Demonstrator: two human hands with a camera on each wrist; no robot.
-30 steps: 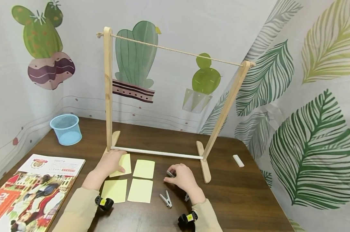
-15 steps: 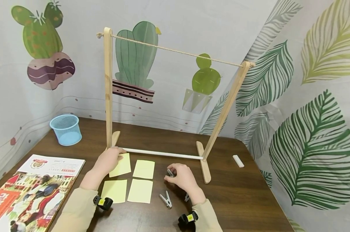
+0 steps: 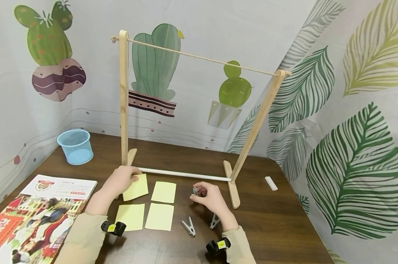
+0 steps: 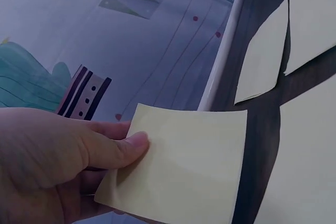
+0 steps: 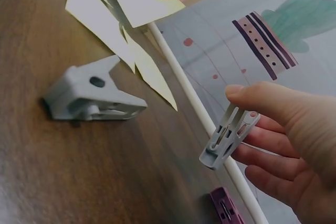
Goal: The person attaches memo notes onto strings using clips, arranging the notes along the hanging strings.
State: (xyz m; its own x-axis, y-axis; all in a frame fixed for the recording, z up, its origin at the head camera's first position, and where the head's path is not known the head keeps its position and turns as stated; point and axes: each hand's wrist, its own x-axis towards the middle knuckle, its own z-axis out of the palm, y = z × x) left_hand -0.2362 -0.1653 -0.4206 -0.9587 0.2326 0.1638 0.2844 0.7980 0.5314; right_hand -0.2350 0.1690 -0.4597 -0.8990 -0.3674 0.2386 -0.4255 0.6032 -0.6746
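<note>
My left hand (image 3: 119, 181) pinches a yellow sticky note (image 4: 189, 161) along its left edge, thumb on the front, fingers behind. In the right wrist view the held note is raised and tilted above the others. Three more yellow notes, an upper right one (image 3: 164, 192) and two lower ones, (image 3: 130, 217) lie flat on the table. A grey clothespin (image 5: 226, 137) is pinched in my right hand (image 3: 212, 198), between thumb and fingers. Two other grey clothespins lie nearby, one in front (image 3: 189, 226) and one by the wrist (image 3: 214, 221). A purple clothespin (image 5: 226, 205) shows below my right hand.
Behind the notes stands a wooden frame (image 3: 124, 102) with a rope (image 3: 202, 57) on top and a white bar (image 3: 182, 174) below. A blue mesh basket (image 3: 76, 146) and a magazine (image 3: 37, 220) are on the left. A white block (image 3: 271, 183) lies right.
My left hand has drawn slightly left and towards me, and the note it pinches has shifted and lifted. My right hand has turned a little, raising the clothespin upright.
</note>
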